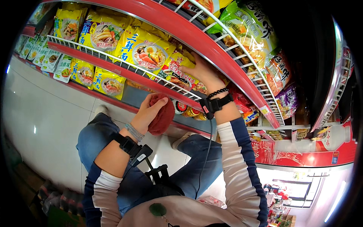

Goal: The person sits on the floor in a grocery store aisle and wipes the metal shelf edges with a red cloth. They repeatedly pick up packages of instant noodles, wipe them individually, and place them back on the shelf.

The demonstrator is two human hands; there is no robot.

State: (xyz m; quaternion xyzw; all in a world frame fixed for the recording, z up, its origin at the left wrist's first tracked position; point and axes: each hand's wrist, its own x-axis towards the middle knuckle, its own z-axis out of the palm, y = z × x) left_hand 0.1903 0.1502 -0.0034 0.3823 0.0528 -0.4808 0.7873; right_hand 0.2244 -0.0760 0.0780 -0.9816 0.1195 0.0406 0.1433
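Observation:
My left hand (147, 110) grips a folded dark red cloth (162, 116), its thumb lying across the cloth's upper part. It is just below the wire-railed front edge of a shelf (127, 65). My right hand (200, 69) reaches over that rail into the shelf, beneath the red edge of the shelf above. Its thumb touches the front of a yellow-and-red instant noodle packet (178, 71); the other fingers are partly hidden at the packet's top, so their hold is unclear. To its left stand larger yellow noodle packets (147, 52).
The upper shelf's curved red edge (181, 22) overhangs my right forearm. Its wire rail (232, 42) holds green noodle bags (252, 31). Below are a lower shelf with yellow packets (109, 83) and jars (192, 112). A cable (208, 153) hangs from my right wrist strap.

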